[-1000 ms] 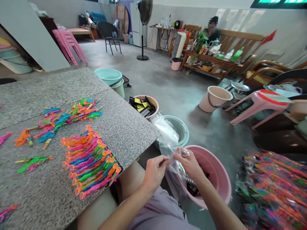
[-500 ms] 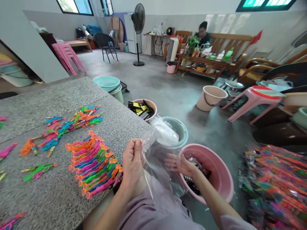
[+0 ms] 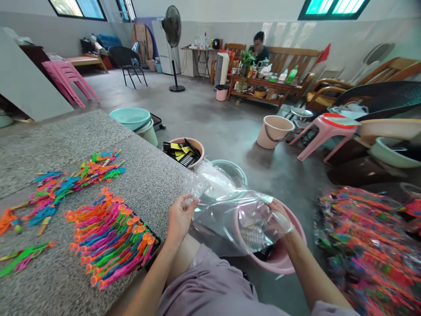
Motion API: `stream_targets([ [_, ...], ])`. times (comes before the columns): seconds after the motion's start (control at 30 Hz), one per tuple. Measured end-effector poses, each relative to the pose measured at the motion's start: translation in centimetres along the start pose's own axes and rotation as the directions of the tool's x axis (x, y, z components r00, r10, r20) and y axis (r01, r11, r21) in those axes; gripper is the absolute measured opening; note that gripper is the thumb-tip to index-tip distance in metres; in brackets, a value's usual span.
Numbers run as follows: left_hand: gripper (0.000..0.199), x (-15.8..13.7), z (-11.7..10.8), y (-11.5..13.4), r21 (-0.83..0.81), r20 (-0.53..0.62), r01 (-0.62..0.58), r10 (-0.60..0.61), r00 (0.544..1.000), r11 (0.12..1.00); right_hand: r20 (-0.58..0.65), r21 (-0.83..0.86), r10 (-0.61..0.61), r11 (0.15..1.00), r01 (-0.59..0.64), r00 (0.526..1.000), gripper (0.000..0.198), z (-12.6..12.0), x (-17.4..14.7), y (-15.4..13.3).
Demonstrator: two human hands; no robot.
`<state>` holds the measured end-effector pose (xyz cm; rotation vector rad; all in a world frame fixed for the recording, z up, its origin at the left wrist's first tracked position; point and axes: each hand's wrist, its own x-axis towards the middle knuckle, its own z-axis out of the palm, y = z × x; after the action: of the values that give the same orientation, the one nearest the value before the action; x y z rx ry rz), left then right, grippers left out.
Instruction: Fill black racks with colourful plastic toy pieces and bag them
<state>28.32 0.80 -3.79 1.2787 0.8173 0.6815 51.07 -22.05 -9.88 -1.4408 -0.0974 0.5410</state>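
Note:
A large clear plastic bag is stretched out over my lap, between my two hands. My left hand pinches its left edge between thumb and fingers. On the other side my right hand grips the bag, with film draped over the fingers and around the wrist; it may be partly inside. Left of my left hand, a row of bright toys with orange suction-cup ends lies on a black rack at the stone table's edge. Behind the bag is a pile of clear plastic.
Below the bag stands a pink tub holding black racks. A smaller pink basin holds black and yellow pieces. Bagged colourful toys are heaped at the right. Loose toys lie on the table. A person sits at the back.
My right hand has moved from open over the pink tub to gripping the bag. The bag is now spread wide between both hands. The view has turned slightly right.

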Motion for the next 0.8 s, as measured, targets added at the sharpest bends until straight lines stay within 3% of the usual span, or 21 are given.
stream_targets([
  [0.13,0.053,0.4,0.0,-1.0,0.074,0.093,0.052,-0.059,0.994,0.996,0.118,-0.032,0.167,0.986,-0.164,0.979,0.038,-1.5,0.6,-1.7],
  [0.2,0.056,0.6,0.0,-1.5,0.118,0.081,0.062,-0.072,0.994,0.991,0.093,0.010,0.204,0.978,-0.206,0.974,0.039,-2.4,0.8,-2.5],
  [0.3,0.063,0.2,0.5,-1.6,0.206,-0.001,0.035,-0.035,0.999,0.978,-0.124,0.115,0.164,0.982,-0.150,0.979,0.043,-2.9,1.2,-3.9],
  [0.37,0.072,-0.6,1.5,-1.3,0.253,-0.080,-0.020,0.041,0.996,0.967,-0.375,0.151,0.058,0.988,-0.001,0.925,0.047,-1.8,1.0,-4.7],
  [0.43,0.070,-1.8,2.8,-0.6,0.260,-0.038,-0.075,0.088,0.995,0.963,-0.530,0.133,-0.060,0.979,0.152,0.846,0.050,1.0,-0.3,-5.1],
  [0.47,0.063,-2.4,3.5,-0.3,0.243,0.042,-0.092,0.084,0.996,0.966,-0.525,0.118,-0.103,0.974,0.192,0.845,0.051,3.0,-1.4,-5.0],
  [0.53,0.051,-3.3,4.8,0.1,0.191,0.231,-0.087,0.042,0.972,0.978,-0.264,0.115,-0.092,0.985,0.126,0.960,0.051,7.7,-4.2,-4.4],
  [0.6,0.041,-3.6,5.3,0.3,0.146,0.308,-0.065,0.017,0.951,0.987,0.028,0.140,-0.051,0.989,0.046,0.998,0.051,12.0,-6.9,-3.5],
  [0.7,0.033,-3.7,4.0,0.7,0.089,0.245,-0.035,0.012,0.969,0.995,0.243,0.180,-0.005,0.983,-0.040,0.970,0.061,15.1,-9.1,-2.8],
  [0.8,0.039,-4.1,0.9,2.5,-0.014,0.149,0.007,-0.005,0.989,1.000,0.511,0.102,0.031,0.990,-0.096,0.859,0.072,14.2,-8.4,-3.1],
])
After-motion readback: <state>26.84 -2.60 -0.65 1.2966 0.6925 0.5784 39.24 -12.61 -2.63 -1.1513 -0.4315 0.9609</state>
